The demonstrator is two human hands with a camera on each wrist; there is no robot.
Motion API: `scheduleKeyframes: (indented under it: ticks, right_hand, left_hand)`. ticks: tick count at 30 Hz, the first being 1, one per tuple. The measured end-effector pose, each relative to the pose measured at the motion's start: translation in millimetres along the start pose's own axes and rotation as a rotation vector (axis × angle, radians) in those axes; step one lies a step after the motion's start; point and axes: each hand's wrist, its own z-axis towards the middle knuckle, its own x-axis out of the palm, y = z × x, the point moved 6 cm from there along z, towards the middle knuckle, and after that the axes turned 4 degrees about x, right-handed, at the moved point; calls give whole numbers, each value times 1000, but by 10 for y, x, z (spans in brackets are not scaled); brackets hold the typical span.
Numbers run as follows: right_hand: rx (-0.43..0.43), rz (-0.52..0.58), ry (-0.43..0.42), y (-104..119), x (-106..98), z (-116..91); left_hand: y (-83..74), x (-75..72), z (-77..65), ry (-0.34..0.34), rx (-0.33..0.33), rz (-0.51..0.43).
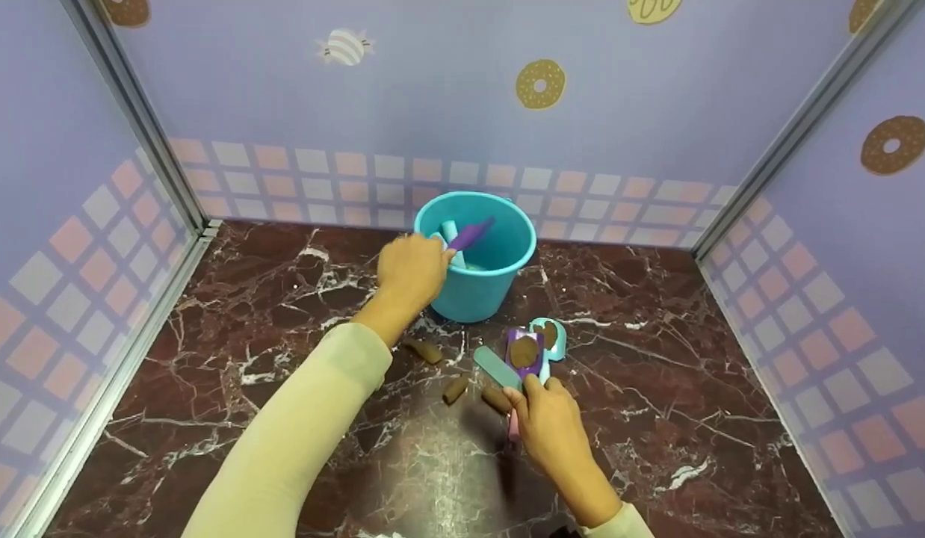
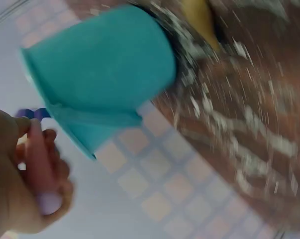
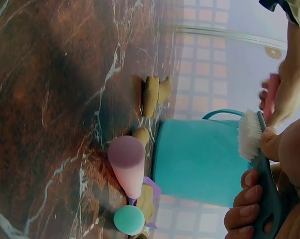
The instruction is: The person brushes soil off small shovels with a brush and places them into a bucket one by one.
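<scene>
My left hand (image 1: pixel 412 267) is at the near left rim of a turquoise bucket (image 1: pixel 474 297). It grips the pink handle (image 2: pixel 39 159) of a toy shovel whose purple blade (image 1: pixel 471 234) reaches over the bucket's opening. Pale blue pieces (image 1: pixel 450 231) show inside the bucket. Lower and to the right, my right hand (image 1: pixel 554 418) holds a brush by its dark teal handle (image 3: pixel 270 194); white bristles (image 3: pixel 249 134) face away from the palm. Just beyond this hand, a purple shovel (image 1: pixel 512 342) and a turquoise shovel (image 1: pixel 560 338) lie on the floor, each bearing a brown lump.
Several brown pieces (image 1: pixel 455 389) lie on the dark red marbled floor (image 1: pixel 627 448) in front of the bucket. A purple wall (image 1: pixel 432 82) with pink and white squares stands close behind it. Side walls with metal corner strips (image 1: pixel 799 127) enclose the space.
</scene>
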Motion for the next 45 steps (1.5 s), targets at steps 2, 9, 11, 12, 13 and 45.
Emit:
scheduleKeyframes:
  ticks: [2,9,11,12,13,45]
  right_hand:
    - [1,-5,5,-2,16,-1]
    - [10,-11,13,-24,46,-18]
    - [1,-11,6,-30,49,-20]
    - [-5,-11,0,-32,47,-20]
    - [-12,-14,-8,-33,43,-17]
    - [195,13,-15,-476,-294,50]
  left_hand:
    - [-80,-18,48,-50,132,198]
    - [-182,-2,146,-122,325,412]
    - [-190,0,159,-146,338,422]
    - [-195,1,164,-158,340,425]
    - [-202,1,168,-173,344,426]
    - [-110,669,-1229,-120,23,-76]
